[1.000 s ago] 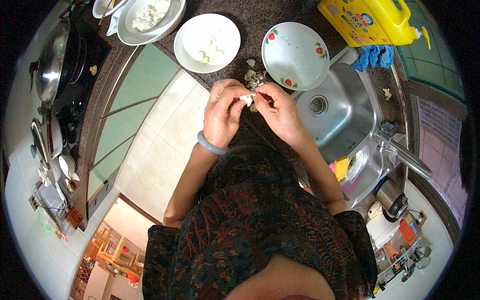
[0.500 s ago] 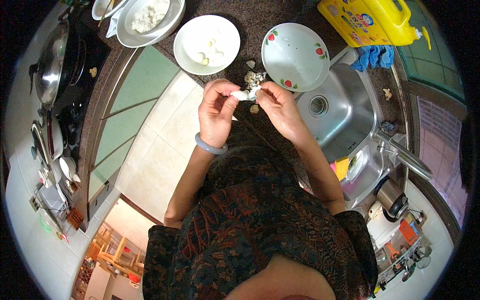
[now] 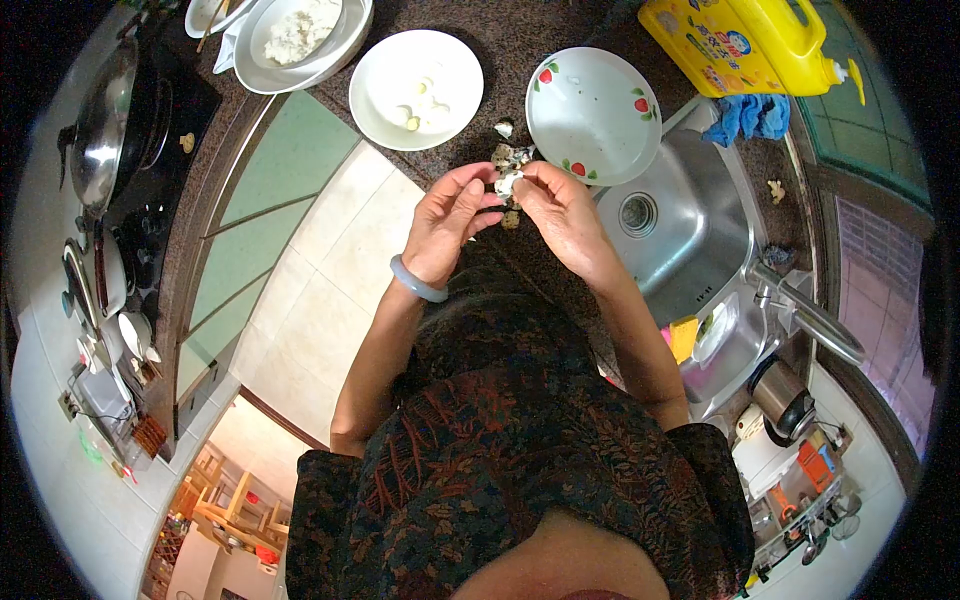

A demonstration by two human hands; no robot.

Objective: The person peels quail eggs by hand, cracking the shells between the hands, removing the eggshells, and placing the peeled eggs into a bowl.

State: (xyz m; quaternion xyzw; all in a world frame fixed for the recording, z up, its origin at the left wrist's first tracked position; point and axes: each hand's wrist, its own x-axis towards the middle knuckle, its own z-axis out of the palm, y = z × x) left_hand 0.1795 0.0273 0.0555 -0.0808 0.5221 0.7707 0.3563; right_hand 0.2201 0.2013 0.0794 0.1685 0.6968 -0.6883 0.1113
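Pinching a white piece (image 3: 509, 184) near the strawberry-patterned bowl (image 3: 592, 112), the right hand (image 3: 566, 222) faces the left hand (image 3: 447, 222), whose fingers curl loosely, contact unclear. Speckled counter (image 3: 503, 60) lies under that bowl, the steel sink (image 3: 690, 225) to its lower right, pale floor (image 3: 345, 250) to its lower left; the lump earlier in the left fingers no longer shows there.

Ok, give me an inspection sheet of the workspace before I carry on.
Surface: dark speckled counter, scraps lying on it.
Job's things: small white piece between the hands; white bowl holding a few pale pieces.
Clutter: strawberry-patterned bowl beside the sink, yellow jug, blue cloth.
Grippers: bare hands; right hand has its fingers on the small white piece; left hand close by, contact unclear.
Cables: nothing seen near the hands.
Surroundings: wok at far left, faucet at right.
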